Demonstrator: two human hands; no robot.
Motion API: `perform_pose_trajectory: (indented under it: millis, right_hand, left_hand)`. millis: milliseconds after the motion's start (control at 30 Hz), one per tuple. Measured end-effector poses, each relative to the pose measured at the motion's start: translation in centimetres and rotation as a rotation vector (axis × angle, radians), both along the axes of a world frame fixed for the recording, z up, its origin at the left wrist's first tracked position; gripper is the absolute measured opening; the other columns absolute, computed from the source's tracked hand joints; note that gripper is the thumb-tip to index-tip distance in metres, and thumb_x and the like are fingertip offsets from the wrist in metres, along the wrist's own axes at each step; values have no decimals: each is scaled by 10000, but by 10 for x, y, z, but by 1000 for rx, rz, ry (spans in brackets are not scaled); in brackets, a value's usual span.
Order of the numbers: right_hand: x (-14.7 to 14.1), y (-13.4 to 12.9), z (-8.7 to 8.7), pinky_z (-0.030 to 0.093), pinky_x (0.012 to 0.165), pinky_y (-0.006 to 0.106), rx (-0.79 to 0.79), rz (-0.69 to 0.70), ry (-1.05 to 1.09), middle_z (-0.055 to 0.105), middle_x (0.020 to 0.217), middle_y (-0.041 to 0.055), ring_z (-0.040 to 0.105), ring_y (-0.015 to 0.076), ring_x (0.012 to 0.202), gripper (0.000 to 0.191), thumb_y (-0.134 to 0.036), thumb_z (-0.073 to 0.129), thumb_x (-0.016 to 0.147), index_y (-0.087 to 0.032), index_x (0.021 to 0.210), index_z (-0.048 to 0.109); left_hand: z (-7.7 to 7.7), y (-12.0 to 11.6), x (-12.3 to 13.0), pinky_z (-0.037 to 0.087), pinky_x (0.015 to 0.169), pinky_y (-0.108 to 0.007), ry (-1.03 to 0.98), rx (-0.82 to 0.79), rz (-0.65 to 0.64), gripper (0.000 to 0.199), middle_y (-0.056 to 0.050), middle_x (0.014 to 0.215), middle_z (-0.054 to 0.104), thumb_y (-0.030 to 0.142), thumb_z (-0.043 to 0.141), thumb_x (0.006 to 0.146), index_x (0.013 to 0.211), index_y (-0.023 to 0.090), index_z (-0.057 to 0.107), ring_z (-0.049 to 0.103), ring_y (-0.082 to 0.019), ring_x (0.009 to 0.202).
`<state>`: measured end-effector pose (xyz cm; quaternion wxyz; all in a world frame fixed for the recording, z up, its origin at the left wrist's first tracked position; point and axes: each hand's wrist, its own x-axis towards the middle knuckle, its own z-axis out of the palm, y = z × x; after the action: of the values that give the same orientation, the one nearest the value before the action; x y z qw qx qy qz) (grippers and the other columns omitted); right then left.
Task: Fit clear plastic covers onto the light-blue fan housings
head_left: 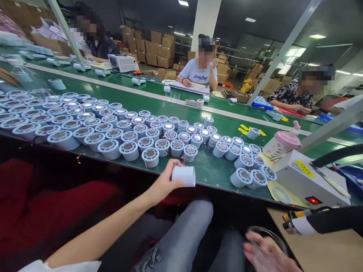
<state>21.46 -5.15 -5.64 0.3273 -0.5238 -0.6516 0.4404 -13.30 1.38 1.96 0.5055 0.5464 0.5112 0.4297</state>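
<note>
My left hand [167, 180] is closed around a light-blue plastic cylindrical housing [185, 176], tilted on its side over the bench's front edge. A thin red wire shows behind the housing. My right hand [265, 251] is low at the right, smeared by motion, beside a dark round rim [272, 231]; what its fingers hold, if anything, I cannot make out. Many similar blue housings [150, 156] with slotted rings and grey round centres stand in rows along the green bench [210, 170]. A smaller group of housings [241, 176] stands at the right.
A white box with a lit red switch [313, 200] and a pink-lidded cup [283, 143] are at the right. A black hose with a white end [304, 225] extends above a brown board [326, 249]. Several co-workers [198, 71] sit across the belt. A flat blue ring [281, 195] lies near the box.
</note>
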Motion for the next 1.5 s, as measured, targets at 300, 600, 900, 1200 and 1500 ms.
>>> perform_pose_trajectory:
  millis: [300,600,900,1200,1500]
  right_hand:
    - [-84,7,37,519,884,486,412,131,-583,406,1364,131,526,314,1151,524,-186,557,815,-310,1323,526]
    - [-73,-2,46,539,882,432,283,111,-471,390,1421,83,550,255,1123,425,-240,636,793,-295,1212,590]
    - [-80,-3,50,569,719,437,532,98,-854,443,1417,116,539,331,1095,478,-119,632,768,-274,1220,604]
    - [-83,-4,50,504,830,352,37,114,-293,600,1162,73,593,238,1061,167,-343,578,857,-223,773,659]
    - [-79,-6,44,471,704,288,-132,-50,14,586,1032,87,608,216,928,300,-299,607,806,-173,535,591]
  left_hand:
    - [-36,-18,52,428,506,-225,-243,-613,-598,385,-26,789,604,506,574,784,934,153,618,536,-122,600]
    - [-14,-19,49,438,836,-282,368,150,-656,206,-46,991,583,294,563,843,996,194,659,571,-185,929]
    - [-27,-27,55,438,830,-291,567,180,-660,233,-49,1063,577,317,584,832,1029,232,674,564,-208,972]
    - [-36,-25,57,441,807,-291,259,246,-539,506,-40,1008,580,392,800,645,1061,186,596,556,-185,909]
    - [-64,-22,56,472,887,-361,170,328,-708,703,-90,1158,489,438,832,581,1225,271,603,521,-247,1069]
